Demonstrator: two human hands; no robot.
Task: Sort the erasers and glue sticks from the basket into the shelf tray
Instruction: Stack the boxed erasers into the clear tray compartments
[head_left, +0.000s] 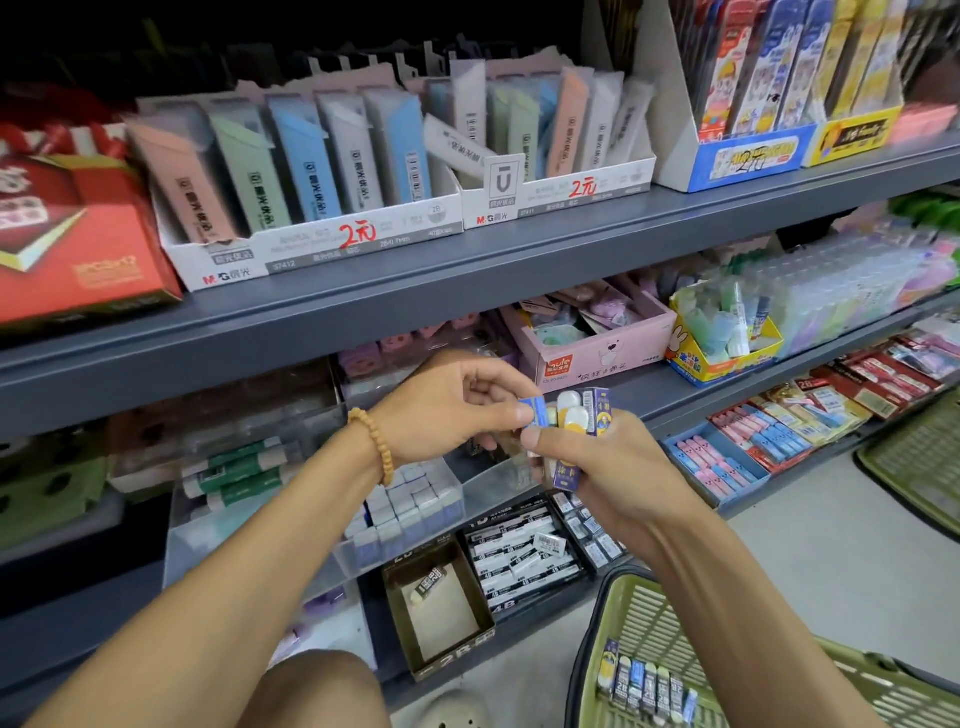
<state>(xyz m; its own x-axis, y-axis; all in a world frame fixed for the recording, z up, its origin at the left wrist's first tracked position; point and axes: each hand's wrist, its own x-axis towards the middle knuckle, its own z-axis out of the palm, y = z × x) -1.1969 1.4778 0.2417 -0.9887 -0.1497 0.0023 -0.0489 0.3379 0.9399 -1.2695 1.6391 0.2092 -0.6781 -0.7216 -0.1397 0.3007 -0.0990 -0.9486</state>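
Erasers (574, 418) are sitting bunched in my right hand (597, 467), its fingers curling round the stack in front of the shelf, while my left hand (457, 400) is pinching a blue-sleeved eraser (534, 411) at the stack's top. More erasers are lying in the green basket (644, 613) below, beside the clear shelf tray (415, 514).

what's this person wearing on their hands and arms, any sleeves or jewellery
Both forearms are bare, with no sleeves in view. The left hand has a bracelet of round tan beads around its wrist. The right hand wears no ring, watch or glove that shows.
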